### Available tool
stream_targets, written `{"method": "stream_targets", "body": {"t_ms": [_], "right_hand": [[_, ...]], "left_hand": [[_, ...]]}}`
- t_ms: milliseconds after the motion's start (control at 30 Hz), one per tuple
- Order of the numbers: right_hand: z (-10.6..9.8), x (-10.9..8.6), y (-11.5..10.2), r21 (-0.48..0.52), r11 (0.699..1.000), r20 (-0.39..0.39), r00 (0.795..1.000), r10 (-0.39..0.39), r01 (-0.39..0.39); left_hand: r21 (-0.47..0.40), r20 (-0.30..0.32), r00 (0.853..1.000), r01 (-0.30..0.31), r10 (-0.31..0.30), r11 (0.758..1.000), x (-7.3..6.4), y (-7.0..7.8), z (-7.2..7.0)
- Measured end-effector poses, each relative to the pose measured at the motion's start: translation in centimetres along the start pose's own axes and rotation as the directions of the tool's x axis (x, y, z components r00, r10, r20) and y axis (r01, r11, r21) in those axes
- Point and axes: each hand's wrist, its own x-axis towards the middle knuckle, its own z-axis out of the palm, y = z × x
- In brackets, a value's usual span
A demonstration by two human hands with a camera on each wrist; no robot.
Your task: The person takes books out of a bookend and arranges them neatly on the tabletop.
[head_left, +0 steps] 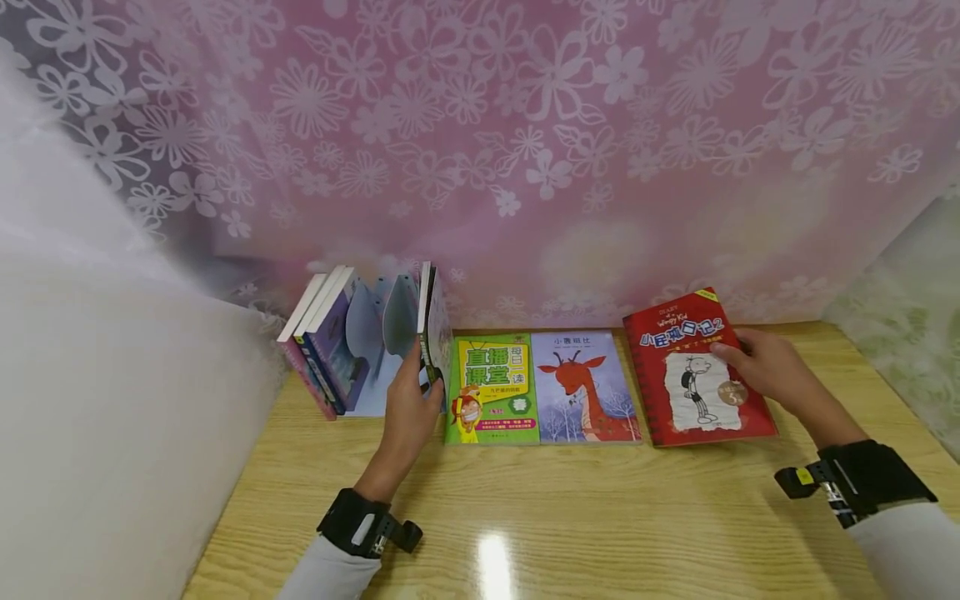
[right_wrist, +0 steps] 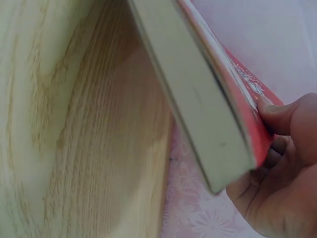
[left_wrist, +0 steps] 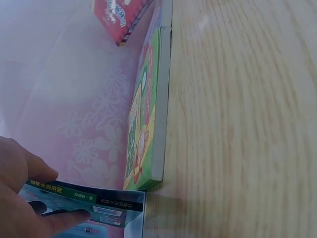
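My left hand (head_left: 408,404) pinches a thin book with a black and green spine (left_wrist: 74,195), which stands upright at the right end of a pale blue bookend rack (head_left: 367,333). Its thumb and fingers lie on opposite sides of that spine. With my right hand (head_left: 768,371) I grip a red "Wimpy Kid" book (head_left: 697,375) by its right edge, thumb on the front cover and fingers behind. The red book is tilted, its thick page edge showing in the right wrist view. Left of it lie a book with a red deer (head_left: 585,392) and a green book (head_left: 491,392), side by side and face up.
Several books (head_left: 318,333) lean upright at the rack's left end. A pink flowered curtain (head_left: 525,167) hangs along the back edge of the wooden table (head_left: 600,517). White cloth (head_left: 112,375) borders the left side, and a pale green patterned surface (head_left: 915,300) the right.
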Motion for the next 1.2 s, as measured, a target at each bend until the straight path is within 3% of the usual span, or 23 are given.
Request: {"method": "stream_targets", "body": {"t_ms": [233,567,867,1200], "right_hand": [[0.9,1.4,0.3,-0.016,1.000,0.016,1.000,0.013,-0.012],[2.2,2.6,1.0,-0.038,0.999,0.036,0.999,0.036,-0.034],[3.2,2.9,1.0,0.002,0.988,0.118,0.981,0.151,-0.153],[4.0,3.0,1.8,-0.056,0.975,0.163,0.962,0.221,-0.214]], "left_hand": [[0.018,0.002,1.000,-0.027,0.027,0.999,0.1,0.1,0.2],[0.081,-0.041,0.997,-0.060,0.063,0.995,-0.1,0.3,0.6],[0.155,-0.121,0.990,-0.059,0.078,0.986,-0.3,-0.4,0.9],[0.147,-0.141,0.988,-0.048,0.069,0.988,-0.1,-0.9,1.2]]}}
